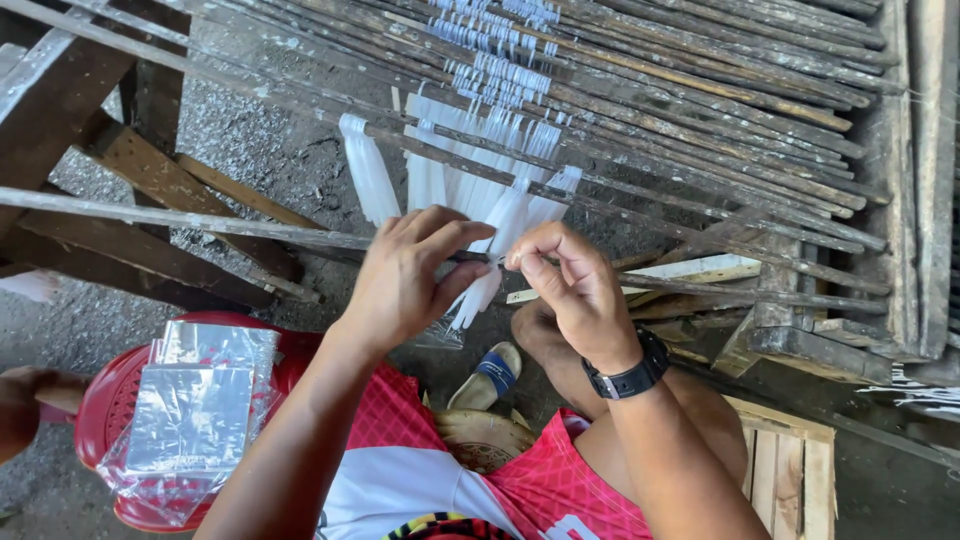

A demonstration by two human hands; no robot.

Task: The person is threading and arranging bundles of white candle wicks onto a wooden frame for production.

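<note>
- While both hands meet at the near edge of the rack point(700, 150), the left hand point(405, 275) curls around a thin stick point(200, 222), fingers bent and thumb pressed toward the right hand.
- Right hand point(570, 285), with a black watch point(628, 378) on its wrist, is closed in a pinch: thumb and forefinger grip the top of a clear strip point(480, 290) right at the stick.
- That strip hangs down from the pinch point, just below the fingertips, between the two hands.
- More clear strips point(470, 175) hang in a row from the stick just behind the hands, touching each other; one strip point(368, 180) hangs alone to the left, a little apart.
- Further strips sit bunched among the sticks toward the far edge of the rack.
- Rack sticks run slantwise, packed close on the right side; the left side opens out, with gaps showing gravel ground point(250, 140) below.
- Room for the hands is tight ahead and to the right, freer to the left and toward the body.
- A red stool point(100, 410) stands at lower left, near the left elbow, carrying a stack of clear bags point(195, 415).
- A wooden crate point(790, 470) sits at lower right, beside the right forearm.
- Below the hands a blue-strapped sandal point(490, 375) lies on the ground near the bent knee.
- Dark timber legs point(150, 190) brace the rack at upper left.
</note>
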